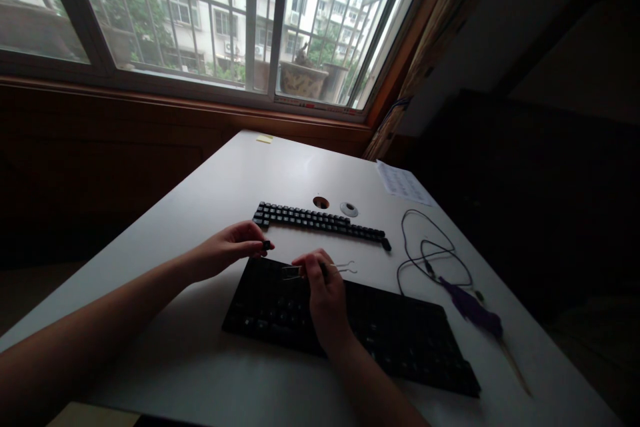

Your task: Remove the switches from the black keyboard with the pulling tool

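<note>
Pinched in the fingers of my left hand (240,243) is a small black keycap (267,245), just above the table near the keyboard's far left corner. My right hand (325,290) is closed round a wire keycap puller (344,267), whose thin metal loops stick out on both sides of the fingers. Below that hand lies a black keyboard (410,330), with part of its keys covered by the hand and forearm. Beyond both hands, several loose black keycaps (305,216) stand in close rows on the white table.
On the white table (175,347) a black cable (407,247) loops at the right, beside a purple brush (473,310) with a light handle. Farther back are a cable hole (321,203), its round cover (349,209), printed papers (403,181) and a yellow note (265,139). A barred window faces me.
</note>
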A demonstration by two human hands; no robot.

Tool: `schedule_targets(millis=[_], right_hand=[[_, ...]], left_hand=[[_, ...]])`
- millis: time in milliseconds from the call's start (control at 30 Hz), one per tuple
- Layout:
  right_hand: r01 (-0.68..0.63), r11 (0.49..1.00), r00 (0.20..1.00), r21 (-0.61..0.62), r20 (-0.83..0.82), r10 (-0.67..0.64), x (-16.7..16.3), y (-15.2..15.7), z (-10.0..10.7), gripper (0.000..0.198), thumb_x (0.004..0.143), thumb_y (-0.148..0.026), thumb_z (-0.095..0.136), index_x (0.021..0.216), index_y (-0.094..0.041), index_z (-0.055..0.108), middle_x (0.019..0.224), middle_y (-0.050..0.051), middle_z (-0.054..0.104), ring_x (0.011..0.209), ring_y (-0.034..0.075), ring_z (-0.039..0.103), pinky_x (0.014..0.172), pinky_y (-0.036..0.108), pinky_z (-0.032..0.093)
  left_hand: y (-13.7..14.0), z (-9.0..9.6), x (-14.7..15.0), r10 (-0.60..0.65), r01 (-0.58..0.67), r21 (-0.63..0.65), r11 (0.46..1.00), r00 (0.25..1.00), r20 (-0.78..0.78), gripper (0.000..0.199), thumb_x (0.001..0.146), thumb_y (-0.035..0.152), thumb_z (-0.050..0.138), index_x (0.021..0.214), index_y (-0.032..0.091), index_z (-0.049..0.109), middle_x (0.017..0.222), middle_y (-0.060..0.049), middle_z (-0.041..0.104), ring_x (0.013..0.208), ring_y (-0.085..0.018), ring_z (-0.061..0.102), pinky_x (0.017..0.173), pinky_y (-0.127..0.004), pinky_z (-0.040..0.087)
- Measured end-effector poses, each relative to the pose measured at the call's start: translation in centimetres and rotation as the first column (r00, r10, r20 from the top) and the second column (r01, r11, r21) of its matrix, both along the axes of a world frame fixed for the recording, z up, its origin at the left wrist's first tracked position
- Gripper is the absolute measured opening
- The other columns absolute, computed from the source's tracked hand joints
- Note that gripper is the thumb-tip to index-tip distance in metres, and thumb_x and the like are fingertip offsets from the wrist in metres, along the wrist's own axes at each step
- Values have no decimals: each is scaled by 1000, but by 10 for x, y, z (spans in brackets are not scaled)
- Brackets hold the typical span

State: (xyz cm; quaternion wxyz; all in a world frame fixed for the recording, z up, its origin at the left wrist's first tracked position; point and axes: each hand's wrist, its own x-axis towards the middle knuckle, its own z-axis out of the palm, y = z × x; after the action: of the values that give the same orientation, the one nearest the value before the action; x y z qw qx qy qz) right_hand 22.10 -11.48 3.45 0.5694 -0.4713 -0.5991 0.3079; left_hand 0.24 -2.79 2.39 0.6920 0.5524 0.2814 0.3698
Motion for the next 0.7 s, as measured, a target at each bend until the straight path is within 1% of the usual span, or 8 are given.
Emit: schedule_targets(millis=[67,167,300,400,467,533,600,700], right_hand=[[18,1000,1000,13,-7,-18,0,-1,1,36,101,-36,41,76,-22,63,76,0,51,74,16,52,71,29,40],[61,997,998,55,3,-61,-2,-2,2,37,102,-36,41,71,-22,57,79,1,51,77,17,52,73,31,40],[82,991,996,102,38,-86,-3,-3,0,32,102,-33,40,76,-23,56,83,1,51,81,18,53,77,32,40],[13,995,998,95,53,-18,-3,-2,0,24,101,-31,42,86,-24,59,83,1,52,77,17,54,74,32,43],[-51,995,994,80,98,43,-1,0,3,19,101,-30,44,94,-24,61,82,1,53,73,16,55,70,30,45],[-114,991,976,75,195,97,1,3,8,18,99,-28,47,98,-25,64,84,2,57,75,17,56,69,30,46],[-166,983,944,81,301,134,3,8,15,16,97,-26,51,99,-25,67,86,2,59,77,17,58,71,30,46],[-217,972,898,96,410,160,7,18,23,13,92,-24,60,100,-25,69,83,1,59,72,16,58,68,29,47]], left_hand=[[-1,1,0,-6,6,3,1000,1000,-1,19,83,24,74,92,12,62,102,-11,71,85,-15,63,79,-30,47],[-1,3,-1,-13,14,8,1000,1000,-21,18,83,25,74,89,12,62,103,-11,70,88,-16,63,80,-30,47],[-2,2,-1,-37,38,21,999,999,-34,19,83,26,74,88,12,62,103,-11,70,86,-16,62,78,-30,47],[-2,2,-2,-48,49,29,998,998,-39,19,83,27,74,87,12,63,103,-11,70,82,-15,61,75,-29,47],[-3,3,-2,-53,54,30,998,998,-43,20,82,28,74,87,12,63,102,-11,70,82,-16,61,75,-29,47],[-4,4,-1,-58,59,31,998,997,-45,20,82,29,75,87,12,63,100,-10,70,82,-16,61,75,-30,47],[-4,5,-1,-63,65,33,997,997,-49,20,82,29,75,87,12,64,95,-9,70,80,-16,60,74,-30,47],[-4,4,-1,-80,82,40,996,996,-48,20,82,29,74,87,12,65,92,-8,69,79,-16,60,73,-29,46]])
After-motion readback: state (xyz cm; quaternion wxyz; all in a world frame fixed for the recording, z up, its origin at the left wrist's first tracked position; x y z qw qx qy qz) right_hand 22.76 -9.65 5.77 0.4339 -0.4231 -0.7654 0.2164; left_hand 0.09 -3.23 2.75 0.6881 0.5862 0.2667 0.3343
